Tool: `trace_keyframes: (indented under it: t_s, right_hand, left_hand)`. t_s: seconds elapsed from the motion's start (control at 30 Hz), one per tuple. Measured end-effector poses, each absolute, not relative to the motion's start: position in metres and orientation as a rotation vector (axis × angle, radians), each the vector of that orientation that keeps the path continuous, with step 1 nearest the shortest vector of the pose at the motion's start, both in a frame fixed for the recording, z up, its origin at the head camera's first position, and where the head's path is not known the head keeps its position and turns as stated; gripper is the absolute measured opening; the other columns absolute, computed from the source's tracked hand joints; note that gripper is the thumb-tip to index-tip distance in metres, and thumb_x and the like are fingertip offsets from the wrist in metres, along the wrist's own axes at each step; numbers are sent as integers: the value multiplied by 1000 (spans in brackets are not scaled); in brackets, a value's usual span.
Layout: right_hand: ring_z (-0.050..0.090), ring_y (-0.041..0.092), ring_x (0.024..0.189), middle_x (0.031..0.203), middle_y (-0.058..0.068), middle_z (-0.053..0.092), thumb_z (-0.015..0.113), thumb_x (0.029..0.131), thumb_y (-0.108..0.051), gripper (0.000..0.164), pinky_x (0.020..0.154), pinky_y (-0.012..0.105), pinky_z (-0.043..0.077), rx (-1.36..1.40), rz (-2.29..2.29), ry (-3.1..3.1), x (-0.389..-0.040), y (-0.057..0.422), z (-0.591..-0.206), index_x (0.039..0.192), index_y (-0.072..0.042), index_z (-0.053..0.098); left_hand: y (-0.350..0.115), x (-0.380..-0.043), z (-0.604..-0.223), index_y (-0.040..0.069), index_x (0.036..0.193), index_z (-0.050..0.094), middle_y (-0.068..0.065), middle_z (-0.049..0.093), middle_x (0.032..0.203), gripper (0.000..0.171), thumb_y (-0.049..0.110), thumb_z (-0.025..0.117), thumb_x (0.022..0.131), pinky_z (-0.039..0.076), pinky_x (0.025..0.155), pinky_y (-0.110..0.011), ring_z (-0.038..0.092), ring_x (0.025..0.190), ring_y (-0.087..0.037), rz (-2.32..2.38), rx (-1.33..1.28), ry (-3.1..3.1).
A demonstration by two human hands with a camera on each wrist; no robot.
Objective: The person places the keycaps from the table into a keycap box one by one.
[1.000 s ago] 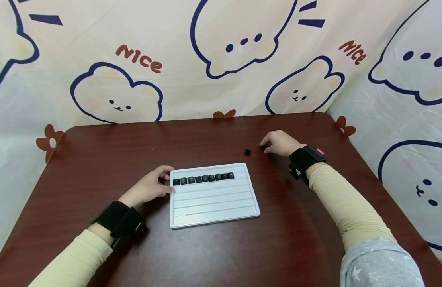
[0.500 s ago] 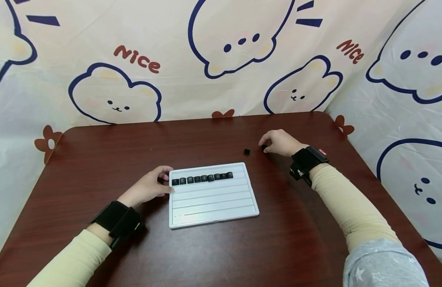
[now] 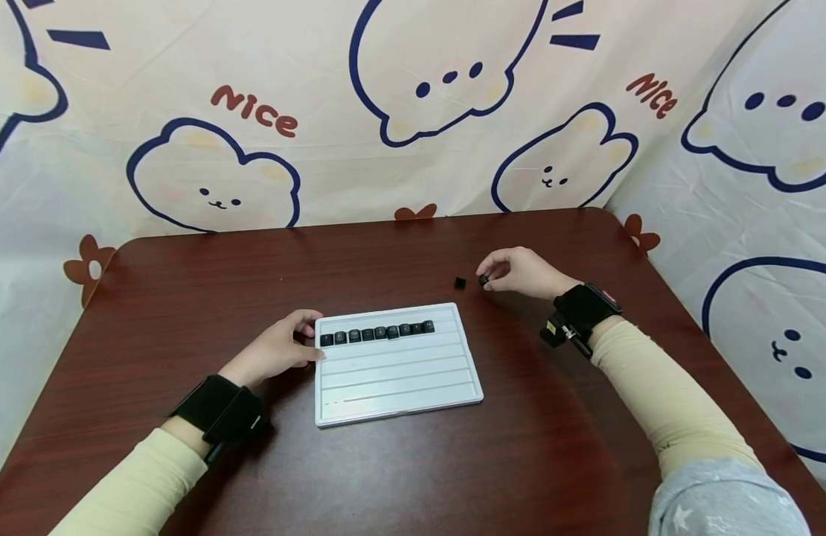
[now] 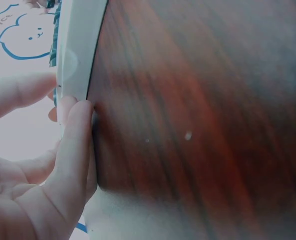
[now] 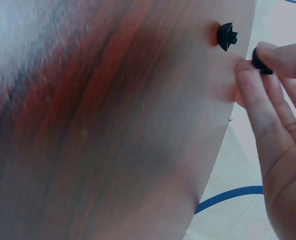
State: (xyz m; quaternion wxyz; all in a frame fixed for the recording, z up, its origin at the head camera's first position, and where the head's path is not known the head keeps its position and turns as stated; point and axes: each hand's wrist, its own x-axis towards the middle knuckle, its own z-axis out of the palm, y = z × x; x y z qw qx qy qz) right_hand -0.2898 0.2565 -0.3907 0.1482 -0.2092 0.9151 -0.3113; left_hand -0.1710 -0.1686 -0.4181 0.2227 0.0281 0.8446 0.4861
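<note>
A white ridged tray [image 3: 399, 380] lies on the table, with several black keycaps [image 3: 380, 333] lined up along its far row. My left hand [image 3: 275, 344] holds the tray's left edge between thumb and fingers; the left wrist view shows the thumb [image 4: 75, 145] against the rim. Beyond the tray's far right corner, my right hand [image 3: 523, 272] pinches a black keycap [image 5: 260, 61] between thumb and fingertips. Another loose keycap [image 3: 460, 283] lies on the wood just left of that hand; the right wrist view shows its stem side.
The brown wooden table [image 3: 286, 484] has a glossy top. Behind it and at the sides hangs a pale cloth [image 3: 346, 179] with cartoon prints. A black band with a small camera [image 3: 560, 327] sits on the right wrist, and another band [image 3: 222, 409] on the left.
My right hand has drawn slightly toward the left and nearer, and the keycap between its fingers now shows. My left hand and the tray keep their places.
</note>
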Motion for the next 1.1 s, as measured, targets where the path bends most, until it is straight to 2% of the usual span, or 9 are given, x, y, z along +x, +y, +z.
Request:
trace_keyframes:
  t_s: [0.1,0.2,0.83,1.1]
  right_hand:
    - [65,24,96,108,10,71,74,92,-1,20,81,24,53,-595,-963,2593,-288,256,-392,112,-2,71]
    - [64,23,95,108,10,71,74,92,-2,20,80,22,52,-575,-1012,2558,-285,255,-393,112,-3,71]
    - [66,23,94,111,9,69,76,90,-2,21,79,26,55,-618,-1141,2453,-265,233,-400,109,-5,68]
    - [61,23,98,115,4,69,72,92,-3,29,86,30,52,-724,-1103,2487,-258,228,-400,120,-8,74]
  left_hand:
    - [-169,-171,-418,-4,145,44,-21,48,118,62,0,73,90,55,75,-34,54,96,-28,1346,77,2333]
    - [-169,-171,-418,-4,145,44,-21,48,119,63,-1,73,89,55,74,-34,55,96,-28,1349,75,2335]
    - [-168,-170,-417,-4,145,44,-22,48,121,62,0,73,90,55,76,-33,56,96,-28,1354,62,2325]
    - [-168,-168,-416,-4,145,44,-21,48,120,60,-1,72,91,55,77,-34,56,98,-28,1348,70,2327]
